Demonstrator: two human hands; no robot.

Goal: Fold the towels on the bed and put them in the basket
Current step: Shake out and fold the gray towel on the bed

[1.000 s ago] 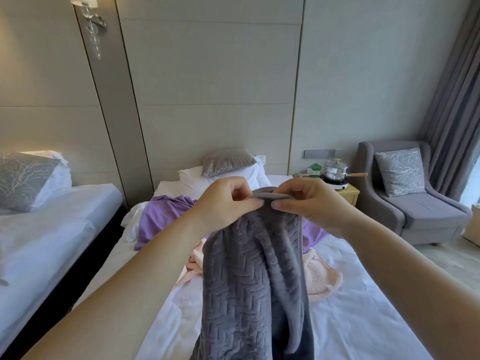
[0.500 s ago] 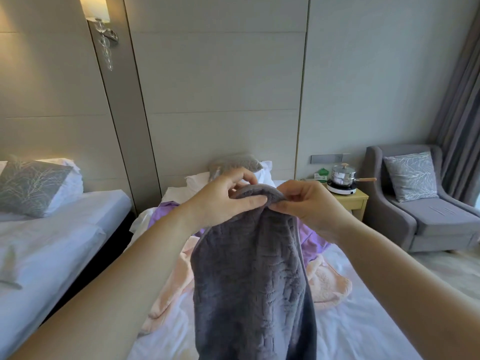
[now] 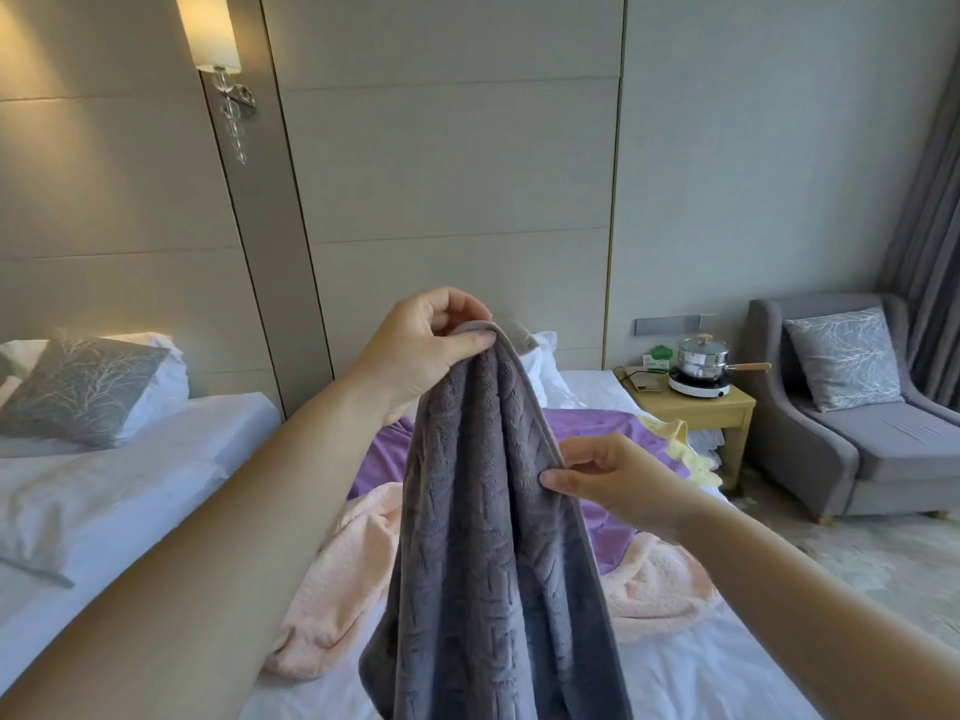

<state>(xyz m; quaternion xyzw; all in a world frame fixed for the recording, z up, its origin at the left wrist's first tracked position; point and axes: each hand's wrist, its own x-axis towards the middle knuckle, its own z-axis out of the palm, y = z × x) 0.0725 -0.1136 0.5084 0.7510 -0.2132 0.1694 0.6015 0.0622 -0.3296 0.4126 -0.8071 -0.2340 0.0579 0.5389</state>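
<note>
A grey textured towel [image 3: 488, 553] hangs in front of me above the bed [image 3: 691, 678]. My left hand [image 3: 421, 345] pinches its top corner, held high. My right hand [image 3: 613, 475] pinches the towel's right hem lower down. Behind the grey towel, a pink towel [image 3: 337, 589], a purple towel [image 3: 597, 433] and a pale yellow towel [image 3: 680, 449] lie crumpled on the white sheet. No basket is in view.
A second bed [image 3: 104, 485] with a grey pillow stands at the left. A wooden nightstand [image 3: 711, 407] with a steel pot [image 3: 704, 358] on a hotplate sits right of the bed, then a grey armchair [image 3: 857, 439]. A wall lamp [image 3: 218, 44] hangs upper left.
My left hand has lifted the towel's corner higher. My right hand has slid down along the right hem, away from the left hand. The view has tilted down.
</note>
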